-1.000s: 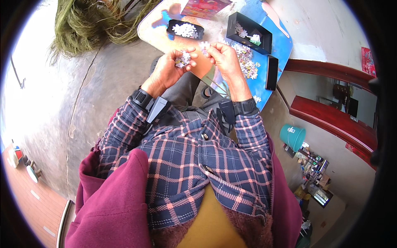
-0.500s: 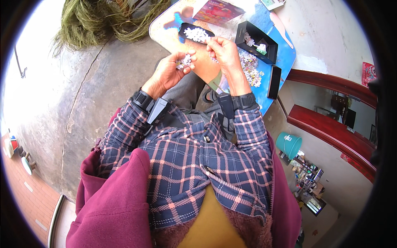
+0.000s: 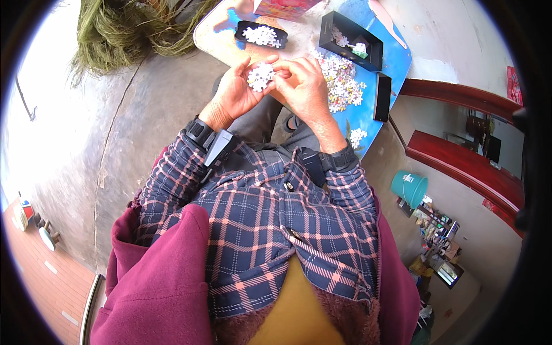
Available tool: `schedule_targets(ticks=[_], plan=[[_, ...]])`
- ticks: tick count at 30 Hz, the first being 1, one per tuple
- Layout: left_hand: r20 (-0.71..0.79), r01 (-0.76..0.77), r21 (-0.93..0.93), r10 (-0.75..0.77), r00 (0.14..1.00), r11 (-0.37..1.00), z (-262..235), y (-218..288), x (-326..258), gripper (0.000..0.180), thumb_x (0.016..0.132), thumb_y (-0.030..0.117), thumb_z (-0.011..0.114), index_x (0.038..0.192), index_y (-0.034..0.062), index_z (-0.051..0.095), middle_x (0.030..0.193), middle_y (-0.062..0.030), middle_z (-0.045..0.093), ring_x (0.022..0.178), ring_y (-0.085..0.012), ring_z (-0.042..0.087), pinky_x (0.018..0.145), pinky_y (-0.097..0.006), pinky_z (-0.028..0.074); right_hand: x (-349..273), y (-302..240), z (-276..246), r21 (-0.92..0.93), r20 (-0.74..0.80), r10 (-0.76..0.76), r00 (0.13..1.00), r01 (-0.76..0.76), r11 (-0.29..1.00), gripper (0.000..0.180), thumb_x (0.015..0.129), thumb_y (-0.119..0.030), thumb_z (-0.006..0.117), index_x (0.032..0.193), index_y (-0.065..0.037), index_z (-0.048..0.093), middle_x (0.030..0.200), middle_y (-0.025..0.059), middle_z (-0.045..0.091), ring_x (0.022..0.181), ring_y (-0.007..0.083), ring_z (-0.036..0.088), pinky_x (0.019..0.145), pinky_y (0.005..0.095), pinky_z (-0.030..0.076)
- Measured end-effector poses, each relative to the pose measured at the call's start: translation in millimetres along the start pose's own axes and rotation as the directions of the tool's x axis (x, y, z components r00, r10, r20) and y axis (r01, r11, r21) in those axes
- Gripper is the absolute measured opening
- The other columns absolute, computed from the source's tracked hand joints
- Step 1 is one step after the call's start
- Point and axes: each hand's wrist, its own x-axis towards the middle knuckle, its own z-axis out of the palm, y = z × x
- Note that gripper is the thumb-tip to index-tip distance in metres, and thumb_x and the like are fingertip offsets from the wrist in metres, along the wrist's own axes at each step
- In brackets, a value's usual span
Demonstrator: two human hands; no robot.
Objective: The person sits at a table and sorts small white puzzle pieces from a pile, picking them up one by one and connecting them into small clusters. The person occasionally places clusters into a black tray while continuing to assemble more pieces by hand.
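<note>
My left hand [image 3: 233,96] is cupped palm up around a small heap of white jigsaw puzzle pieces [image 3: 260,77]. Over the right side of that heap, my right hand [image 3: 310,95] has thumb and fingers drawn together in a pinch; its fingertips touch the heap, and whatever they hold is hidden. Beyond my hands, a small black tray [image 3: 248,41] on the table holds more white pieces [image 3: 263,35]. A loose pile of white and coloured pieces [image 3: 344,86] lies on the tabletop just right of my right hand.
An open black box [image 3: 339,48] with some pieces and a green-white item stands behind the pile. A narrow black box part [image 3: 382,99] lies at the right edge of the colourful table [image 3: 397,54]. Another few pieces [image 3: 357,137] sit near its corner. Dried grass [image 3: 115,40] lies far left.
My right hand has drawn back from the black tray to the left palm. The left hand has turned its palm further up, showing the pieces. The view has shifted slightly.
</note>
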Motion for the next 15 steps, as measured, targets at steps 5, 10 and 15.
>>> schedule_targets(ticks=[5, 10, 15], plan=[[-0.129, -0.018, 0.076, 0.027, 0.991, 0.997, -2, -8, 6, 0.057, 0.104, 0.039, 0.024, 0.134, -0.0036, 0.048, 0.128, -0.0205, 0.056, 0.115, -0.0278, 0.059, 0.094, -0.037, 0.053, -5, 2, 3, -0.045, -0.039, -0.017, 0.999, 0.015, 0.999, 0.011, 0.072, -0.013, 0.073, 0.081, -0.009, 0.07, 0.083, 0.0053, 0.065, 0.088, 0.0278, 0.057, 0.079, 0.0386, 0.048], [-0.18, -0.02, 0.075, 0.033, 0.983, 0.997, 2, -8, 5, 0.043, 0.103, 0.029, 0.036, 0.125, -0.0042, 0.052, 0.124, -0.0193, 0.058, 0.112, -0.0275, 0.06, 0.092, -0.038, 0.055, -11, 16, 7, 0.143, 0.031, 0.188, 0.982, -0.19, 0.971, 0.009, 0.076, -0.015, 0.073, 0.078, -0.007, 0.069, 0.081, 0.0059, 0.066, 0.079, 0.0233, 0.061, 0.072, 0.0349, 0.049], [-0.343, -0.006, 0.179, 0.068, 0.937, 0.984, 4, -12, 5, 0.03, 0.098, 0.018, 0.052, 0.117, -0.0054, 0.053, 0.12, -0.0197, 0.06, 0.107, -0.0313, 0.063, 0.09, -0.04, 0.057, -16, 24, 6, 0.477, 0.208, 0.454, 0.867, -0.495, 0.727, 0.016, 0.086, -0.016, 0.07, 0.082, 0.0, 0.067, 0.077, 0.0041, 0.069, 0.069, 0.0086, 0.061, 0.062, 0.0254, 0.048]])
